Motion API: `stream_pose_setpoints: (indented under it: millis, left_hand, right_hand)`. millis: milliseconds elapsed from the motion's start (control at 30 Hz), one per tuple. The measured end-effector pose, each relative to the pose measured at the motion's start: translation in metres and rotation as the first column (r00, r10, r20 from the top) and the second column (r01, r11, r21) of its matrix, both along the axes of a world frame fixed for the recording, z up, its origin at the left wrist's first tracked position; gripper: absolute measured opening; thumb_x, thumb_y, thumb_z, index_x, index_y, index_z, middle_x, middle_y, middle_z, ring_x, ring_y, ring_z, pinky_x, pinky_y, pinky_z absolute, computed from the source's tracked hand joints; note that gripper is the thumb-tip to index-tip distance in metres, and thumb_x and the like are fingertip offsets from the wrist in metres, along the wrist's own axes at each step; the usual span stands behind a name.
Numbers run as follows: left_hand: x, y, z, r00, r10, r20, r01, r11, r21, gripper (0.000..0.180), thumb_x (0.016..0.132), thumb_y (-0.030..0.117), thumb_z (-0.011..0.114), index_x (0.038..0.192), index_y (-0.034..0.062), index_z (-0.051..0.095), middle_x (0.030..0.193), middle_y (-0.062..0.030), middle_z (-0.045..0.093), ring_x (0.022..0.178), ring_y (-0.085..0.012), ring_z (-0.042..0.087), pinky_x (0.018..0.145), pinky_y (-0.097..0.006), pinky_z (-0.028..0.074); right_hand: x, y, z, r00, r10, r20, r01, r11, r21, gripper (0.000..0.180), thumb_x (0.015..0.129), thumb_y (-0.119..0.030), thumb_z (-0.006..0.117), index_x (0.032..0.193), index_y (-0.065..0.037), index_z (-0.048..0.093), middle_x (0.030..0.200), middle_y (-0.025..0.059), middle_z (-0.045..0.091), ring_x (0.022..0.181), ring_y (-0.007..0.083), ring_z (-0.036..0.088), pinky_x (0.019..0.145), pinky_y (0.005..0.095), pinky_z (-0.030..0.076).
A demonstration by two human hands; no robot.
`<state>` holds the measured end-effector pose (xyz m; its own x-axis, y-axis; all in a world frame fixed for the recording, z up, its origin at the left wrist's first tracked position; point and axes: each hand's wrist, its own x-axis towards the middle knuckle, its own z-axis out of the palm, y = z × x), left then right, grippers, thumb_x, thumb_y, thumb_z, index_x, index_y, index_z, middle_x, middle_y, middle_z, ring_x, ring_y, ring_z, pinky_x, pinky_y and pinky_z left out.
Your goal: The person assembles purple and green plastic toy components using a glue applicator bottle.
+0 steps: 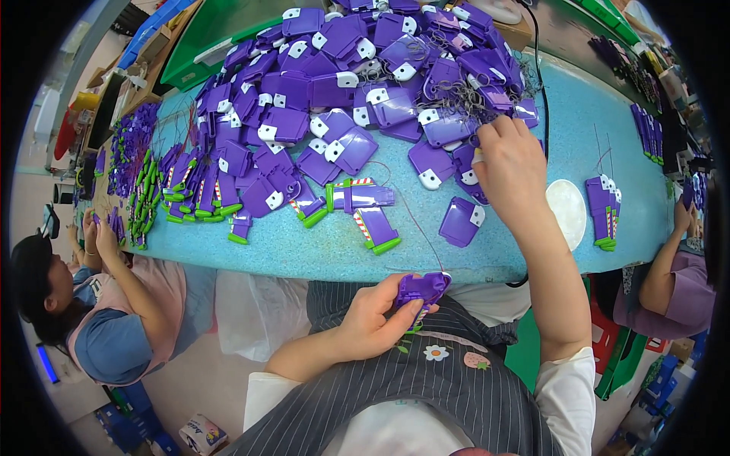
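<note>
Close to my body, below the table's near edge, my left hand (380, 318) grips a hollow purple plastic piece (423, 286), its open inside facing up. A thin dark wire (417, 220) runs from that piece up over the table. My right hand (511, 163) is stretched to the right side of the big heap, fingers closed together by some thin metal springs (473, 95); what it pinches is hidden. Between the hands lie a purple panel with a white corner (460, 222) and two purple wing pieces with green tips (363, 196).
A heap of purple panels (327, 83) covers the back of the blue table (304, 247). Green-tipped wings (186, 182) are piled left. A white oval dish (566, 213) and standing wings (603, 209) are right. A black cable (541, 83) crosses the table. Co-workers sit on both sides.
</note>
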<state>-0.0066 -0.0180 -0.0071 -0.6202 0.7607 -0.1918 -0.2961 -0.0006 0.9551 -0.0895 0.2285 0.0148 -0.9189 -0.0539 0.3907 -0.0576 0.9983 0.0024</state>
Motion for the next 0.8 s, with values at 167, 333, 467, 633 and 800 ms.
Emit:
stream_pose_setpoints:
  millis: [167,333,467,633,800]
  left_hand:
    - [-0.002,0.001,-0.005,0.974,0.198,0.112,-0.214,0.965,0.151,0.03,0.093,0.002,0.043,0.122,-0.0043,0.04,0.111,-0.0184,0.057,0.099,-0.0241,0.061,0.086,-0.035,0.05]
    - [-0.011,0.013,-0.013,0.935,0.307,0.179,-0.336,0.927,0.165,0.03,0.094,0.004,0.042,0.123,-0.0027,0.04,0.114,-0.0183,0.056,0.1,-0.0242,0.06,0.087,-0.036,0.051]
    - [-0.013,0.017,-0.014,0.936,0.237,0.262,-0.288,0.94,0.181,0.03,0.094,0.004,0.042,0.124,-0.0017,0.039,0.115,-0.0157,0.055,0.103,-0.0231,0.059,0.089,-0.038,0.05]
    - [-0.008,0.04,-0.021,0.919,0.107,0.38,-0.175,0.973,0.148,0.032,0.095,0.007,0.042,0.126,0.0003,0.038,0.119,-0.0128,0.053,0.099,-0.0243,0.061,0.085,-0.036,0.05]
    - [-0.028,0.04,-0.009,0.898,0.247,0.365,-0.332,0.924,0.192,0.034,0.095,0.011,0.043,0.127,0.0011,0.037,0.126,-0.016,0.049,0.097,-0.0261,0.062,0.084,-0.037,0.051]
  right_hand:
    - [0.023,0.002,0.009,0.988,0.068,-0.142,-0.122,0.902,-0.415,0.014,0.064,-0.003,0.065,0.075,-0.003,0.057,0.08,0.0097,0.057,0.078,0.0267,0.055,0.071,0.0374,0.043]
    - [0.03,-0.004,-0.005,0.964,0.1,-0.247,-0.19,0.907,-0.375,0.011,0.069,0.002,0.063,0.077,-0.001,0.056,0.088,0.0131,0.055,0.077,0.0287,0.054,0.07,0.0369,0.044]
    - [0.023,0.0,0.014,0.97,-0.101,-0.223,-0.055,0.798,-0.6,0.014,0.072,0.005,0.06,0.085,-0.001,0.059,0.09,0.0111,0.053,0.079,0.0192,0.055,0.064,0.0273,0.045]
    - [0.011,0.005,0.01,0.944,-0.082,-0.319,-0.278,0.322,-0.905,0.01,0.079,0.003,0.058,0.088,0.0,0.058,0.095,0.004,0.052,0.074,0.0065,0.049,0.06,0.018,0.039]
    - [0.025,0.003,-0.006,0.999,0.035,-0.027,-0.021,-0.148,-0.989,0.016,0.08,0.0,0.055,0.097,-0.002,0.056,0.092,0.0007,0.054,0.063,0.0026,0.041,0.051,0.0175,0.03]
